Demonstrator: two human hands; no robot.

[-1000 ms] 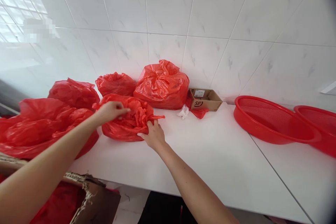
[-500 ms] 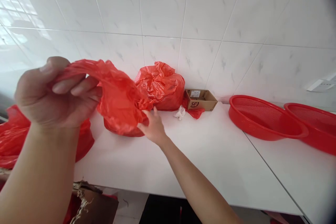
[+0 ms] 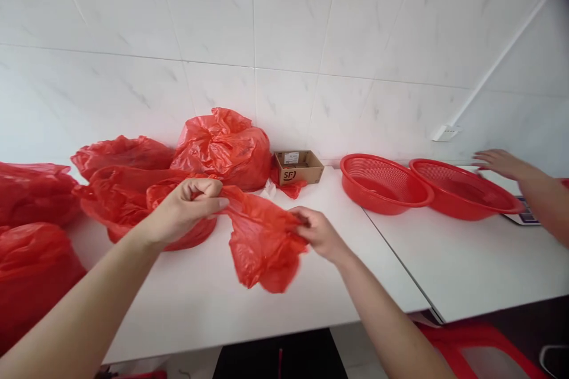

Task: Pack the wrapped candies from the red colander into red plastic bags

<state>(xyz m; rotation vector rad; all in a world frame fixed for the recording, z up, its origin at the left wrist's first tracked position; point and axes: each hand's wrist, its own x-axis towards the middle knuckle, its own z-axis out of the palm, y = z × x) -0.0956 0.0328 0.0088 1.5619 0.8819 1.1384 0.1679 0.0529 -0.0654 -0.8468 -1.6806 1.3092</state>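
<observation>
A thin red plastic bag [image 3: 264,240] is stretched between my two hands above the white table [image 3: 208,308]. It hangs limp and looks crumpled. My left hand [image 3: 189,204] is closed on one end of it, thumb pressed over the fingers. Its other side is pinched in my right hand [image 3: 317,231]. Behind my left hand, a filled red bag [image 3: 128,189] rests on the table with its top loose and gathered. A fuller red bag [image 3: 222,151] stands against the tiled wall.
Further red bags [image 3: 33,266] crowd the left side. A small cardboard box [image 3: 300,169] sits by the wall. Two red mesh baskets [image 3: 384,183] stand to the right. Another person's hand [image 3: 502,163] reaches over a scale [image 3: 527,210]. A red stool [image 3: 480,346] is below the table.
My left hand has come down and right from high on the left, still gripping the bag. My right hand has closed on the bag. The view has turned right, showing another person's arm.
</observation>
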